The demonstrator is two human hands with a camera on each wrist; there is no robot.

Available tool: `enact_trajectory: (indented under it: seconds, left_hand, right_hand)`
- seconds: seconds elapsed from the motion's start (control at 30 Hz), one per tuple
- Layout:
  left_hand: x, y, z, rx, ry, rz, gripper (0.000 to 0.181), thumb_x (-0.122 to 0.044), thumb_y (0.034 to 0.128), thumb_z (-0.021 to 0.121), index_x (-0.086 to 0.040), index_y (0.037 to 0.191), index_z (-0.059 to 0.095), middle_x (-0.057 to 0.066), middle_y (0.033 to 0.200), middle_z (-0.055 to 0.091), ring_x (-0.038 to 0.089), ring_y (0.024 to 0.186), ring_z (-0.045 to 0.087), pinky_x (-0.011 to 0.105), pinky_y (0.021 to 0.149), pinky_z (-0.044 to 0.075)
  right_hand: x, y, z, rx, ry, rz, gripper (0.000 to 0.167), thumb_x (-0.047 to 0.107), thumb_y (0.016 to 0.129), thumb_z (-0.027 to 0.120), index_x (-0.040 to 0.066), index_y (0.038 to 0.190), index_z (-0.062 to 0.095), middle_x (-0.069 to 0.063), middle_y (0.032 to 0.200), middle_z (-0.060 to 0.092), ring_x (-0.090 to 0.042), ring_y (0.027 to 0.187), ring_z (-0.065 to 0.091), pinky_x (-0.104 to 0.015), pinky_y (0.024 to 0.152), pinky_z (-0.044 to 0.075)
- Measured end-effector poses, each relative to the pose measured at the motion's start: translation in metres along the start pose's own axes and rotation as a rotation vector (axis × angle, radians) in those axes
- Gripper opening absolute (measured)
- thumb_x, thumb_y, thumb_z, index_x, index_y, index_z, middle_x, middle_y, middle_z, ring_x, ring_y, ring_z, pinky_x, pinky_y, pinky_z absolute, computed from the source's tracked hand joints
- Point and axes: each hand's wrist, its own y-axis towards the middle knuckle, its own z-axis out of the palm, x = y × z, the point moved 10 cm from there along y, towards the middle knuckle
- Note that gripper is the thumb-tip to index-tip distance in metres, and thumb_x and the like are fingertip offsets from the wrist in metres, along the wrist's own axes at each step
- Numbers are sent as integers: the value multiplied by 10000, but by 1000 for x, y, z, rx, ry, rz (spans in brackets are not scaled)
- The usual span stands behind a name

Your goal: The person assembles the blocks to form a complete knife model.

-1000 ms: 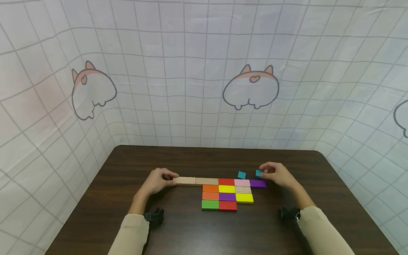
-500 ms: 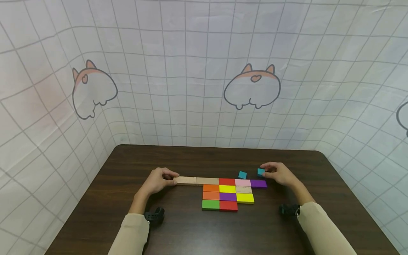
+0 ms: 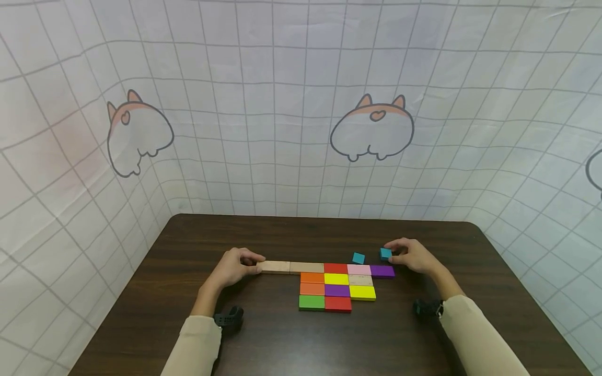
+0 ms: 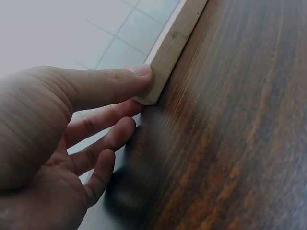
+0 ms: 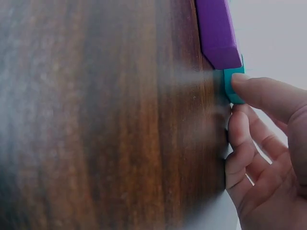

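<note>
My left hand pinches the left end of a bare wooden block, thumb on its near side. In the left wrist view that block lies on the table, and the other fingers are loosely bent. On the right, my right hand pinches a small blue block between thumb and fingers. The right wrist view has this blue block just beyond the end of a purple block. Whether the two touch I cannot tell. A second blue block lies slightly turned to its left.
Flat blocks form joined rows: a second wooden one, red, pink and purple at the back. Orange, yellow, green and others sit nearer. A patterned cloth hangs behind the dark table.
My right hand and the blue block in it have shifted very slightly toward the table's back. The left hand keeps its grip at the wooden block's end.
</note>
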Motion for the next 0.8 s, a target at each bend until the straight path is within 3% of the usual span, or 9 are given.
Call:
enact_trajectory:
  seconds: [0.27,0.47,0.8]
  left_hand:
    - [-1,-1,0,-5,-1,-3,237,-176,879,817,-201,1115,811,11,1063,726,160,850,581,323,738,485]
    - [-1,0,1,-3,0,3,239,-182,878,819,-203,1116,811,12,1071,726,159,851,583,322,738,488]
    - [-1,-1,0,-4,8,3,241,-180,874,823,-196,1114,813,16,1045,724,160,841,586,321,730,488]
  right_hand:
    - [3,-1,-3,-9,-19,-17,374,177,954,736,49,1302,683,-196,1217,623,-236,907,567,-350,792,486]
    - [7,-8,-6,-10,-2,-10,391,197,956,739,70,1320,677,-174,1203,604,-226,830,544,-322,703,478]
    - [26,-31,-9,14,-24,-74,386,191,935,758,114,1308,697,-116,1158,596,-158,707,495,-259,628,448]
